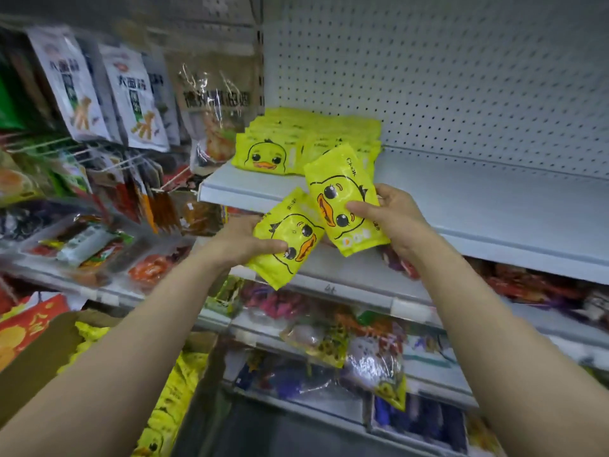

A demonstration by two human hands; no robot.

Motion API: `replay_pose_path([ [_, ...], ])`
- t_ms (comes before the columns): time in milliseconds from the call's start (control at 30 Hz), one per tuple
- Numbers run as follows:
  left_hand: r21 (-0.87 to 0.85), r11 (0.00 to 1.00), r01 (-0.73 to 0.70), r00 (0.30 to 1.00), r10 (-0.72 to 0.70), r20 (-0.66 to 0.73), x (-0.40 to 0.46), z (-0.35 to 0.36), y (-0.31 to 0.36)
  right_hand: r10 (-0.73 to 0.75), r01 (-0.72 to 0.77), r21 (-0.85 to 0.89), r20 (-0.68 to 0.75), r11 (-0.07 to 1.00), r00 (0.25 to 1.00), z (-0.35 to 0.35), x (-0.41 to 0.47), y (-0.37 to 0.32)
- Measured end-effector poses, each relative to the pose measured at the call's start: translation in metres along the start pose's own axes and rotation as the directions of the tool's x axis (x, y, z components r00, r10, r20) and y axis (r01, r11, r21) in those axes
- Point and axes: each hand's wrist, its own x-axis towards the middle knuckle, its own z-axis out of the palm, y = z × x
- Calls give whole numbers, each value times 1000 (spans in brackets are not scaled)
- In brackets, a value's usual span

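Observation:
My left hand grips a yellow packet with a cartoon duck face, tilted, just below the front edge of the upper white shelf. My right hand holds a second yellow duck packet turned sideways, thumb across its front, overlapping the first packet. Behind them a row of the same yellow duck packets stands at the left end of that shelf, against the pegboard back.
The upper shelf right of the row is bare, with a white pegboard wall behind. Hanging snack bags fill the hooks at left. Lower shelves hold mixed snack packets. An open cardboard box with more yellow packets sits bottom left.

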Motion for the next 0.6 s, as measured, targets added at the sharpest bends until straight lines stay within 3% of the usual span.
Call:
replay_pose_path([
  [167, 1, 998, -55, 997, 55, 52, 53, 27, 57, -42, 35, -49, -148, 998, 988, -72, 34, -26],
  [267, 69, 991, -116, 983, 104, 153, 92, 40, 84, -74, 42, -152, -211, 987, 975, -110, 58, -34],
  [367, 199, 972, -127, 980, 91, 178, 132, 50, 106, -77, 4, -283, -248, 959, 966, -144, 83, -39],
  [467, 304, 939, -160, 956, 70, 287, 165, 57, 123, -78, -34, -401, -260, 915, 963, -171, 113, -36],
  [600, 381, 875, -299, 905, 133, 405, 193, 67, 141, -42, -87, -480, -251, 873, 967, -199, 154, -24],
])
